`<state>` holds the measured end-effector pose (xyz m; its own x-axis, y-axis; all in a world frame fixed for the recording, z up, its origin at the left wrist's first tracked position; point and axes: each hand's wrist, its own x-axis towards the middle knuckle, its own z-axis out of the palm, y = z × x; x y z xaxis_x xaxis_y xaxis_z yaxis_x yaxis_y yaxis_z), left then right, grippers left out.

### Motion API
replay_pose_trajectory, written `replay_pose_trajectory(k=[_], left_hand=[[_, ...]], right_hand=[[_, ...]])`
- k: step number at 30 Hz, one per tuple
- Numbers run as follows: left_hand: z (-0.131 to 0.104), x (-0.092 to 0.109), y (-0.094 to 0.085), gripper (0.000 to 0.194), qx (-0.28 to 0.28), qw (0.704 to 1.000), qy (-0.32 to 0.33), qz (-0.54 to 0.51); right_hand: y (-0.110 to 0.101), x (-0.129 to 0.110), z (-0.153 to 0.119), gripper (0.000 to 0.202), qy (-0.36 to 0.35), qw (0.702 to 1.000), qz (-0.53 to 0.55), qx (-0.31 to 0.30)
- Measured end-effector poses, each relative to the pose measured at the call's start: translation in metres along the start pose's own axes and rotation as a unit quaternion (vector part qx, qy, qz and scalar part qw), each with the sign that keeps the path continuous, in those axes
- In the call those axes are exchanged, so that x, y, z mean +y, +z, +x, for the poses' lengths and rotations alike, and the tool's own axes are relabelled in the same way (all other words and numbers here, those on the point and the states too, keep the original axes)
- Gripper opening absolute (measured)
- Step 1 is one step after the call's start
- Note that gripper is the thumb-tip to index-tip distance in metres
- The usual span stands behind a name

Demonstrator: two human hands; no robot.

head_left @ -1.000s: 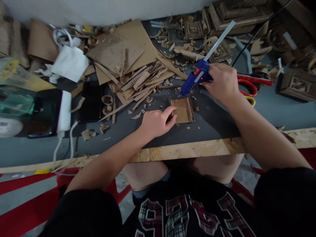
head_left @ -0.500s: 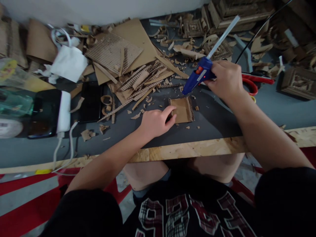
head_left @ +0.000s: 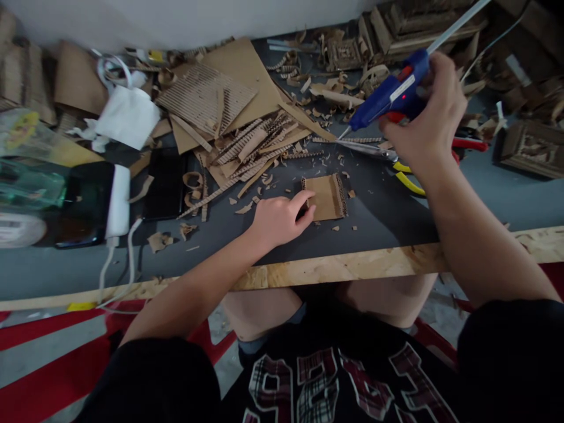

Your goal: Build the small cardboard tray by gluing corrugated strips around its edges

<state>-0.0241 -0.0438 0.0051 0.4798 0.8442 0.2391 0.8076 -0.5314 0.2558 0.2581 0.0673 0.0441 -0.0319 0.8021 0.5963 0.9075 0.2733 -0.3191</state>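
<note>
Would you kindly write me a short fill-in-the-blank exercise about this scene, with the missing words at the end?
1. The right hand holds a blue ____.
2. Its small light glows ____.
3. The left hand is at the edge of a small squarish piece made of ____.
4. The sleeves of the person's shirt are ____.

Missing words: glue gun; red; cardboard; black.

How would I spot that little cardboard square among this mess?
Find the pale wooden front edge of the grey table. Just beyond, by the left hand, lies the small cardboard square. Corrugated strips along two opposite sides set it apart from loose scraps nearby.
</note>
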Motion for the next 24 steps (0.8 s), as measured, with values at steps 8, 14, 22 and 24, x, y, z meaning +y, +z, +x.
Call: replay_pose_trajectory(k=[8,14,22,24], left_hand=[[-0.002,-0.002,-0.004,0.041,0.046,0.997,0.031,-0.055],[-0.007,-0.007,-0.014,0.045,0.058,0.98,-0.045,-0.186],[0.031,-0.02,-0.031,0.017,0.066,0.982,0.004,-0.175],[0.043,-0.017,-0.036,0.015,0.042,0.986,0.023,-0.157]], right_hand=[[0.005,0.009,0.001,0.066,0.143,0.988,-0.036,-0.045],[0.012,0.004,0.0,0.074,0.156,0.972,-0.089,-0.152],[-0.003,-0.034,-0.013,0.028,-0.183,0.973,0.115,-0.074],[0.0,-0.05,-0.024,0.027,-0.247,0.95,0.154,-0.114]])
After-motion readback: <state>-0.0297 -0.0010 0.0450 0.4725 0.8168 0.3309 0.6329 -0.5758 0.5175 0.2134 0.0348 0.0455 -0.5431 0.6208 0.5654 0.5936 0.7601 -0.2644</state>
